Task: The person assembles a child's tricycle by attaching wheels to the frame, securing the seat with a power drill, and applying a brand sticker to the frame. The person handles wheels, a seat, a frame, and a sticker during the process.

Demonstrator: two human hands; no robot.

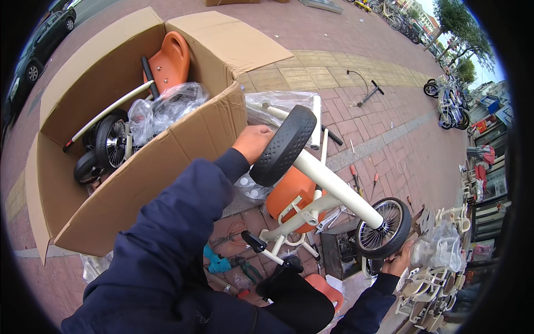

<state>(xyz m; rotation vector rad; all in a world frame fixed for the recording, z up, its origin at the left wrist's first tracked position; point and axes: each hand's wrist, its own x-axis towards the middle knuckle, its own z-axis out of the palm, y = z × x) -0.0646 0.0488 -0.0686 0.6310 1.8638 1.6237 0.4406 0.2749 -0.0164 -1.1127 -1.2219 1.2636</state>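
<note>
A large open cardboard box [139, 183] stood on the brick pavement [356, 33] at left, w/ more parts seen inside: an orange seat [169, 58], a white tube [105, 114], black wheels [111, 142] and clear plastic wrap [167, 108]. In front of the box a child's tricycle frame [334, 189], cream-white w/ an orange body, was held up off the ground, tilted, approx. centre of view. Its wide black tyre [283, 145] was uppermost; the left hand [253, 142] was closed on the frame or axle just behind that tyre, fingers hidden by it. A spoked wheel [384, 228] sat at the lower right end; the right hand [397, 261] was pressed against its underside, but whether it was clasped or flat could not be told. Judged step: frame being lifted and turned during assembly, prob. to check or seat the wheels. Next move would likely call for a steady hold at both ends while the frame was set down or a fastener reached for. Smaller items lay below: a teal power tool [217, 263], screwdrivers [356, 178], and a bag of small white parts [442, 250] at right.
</note>
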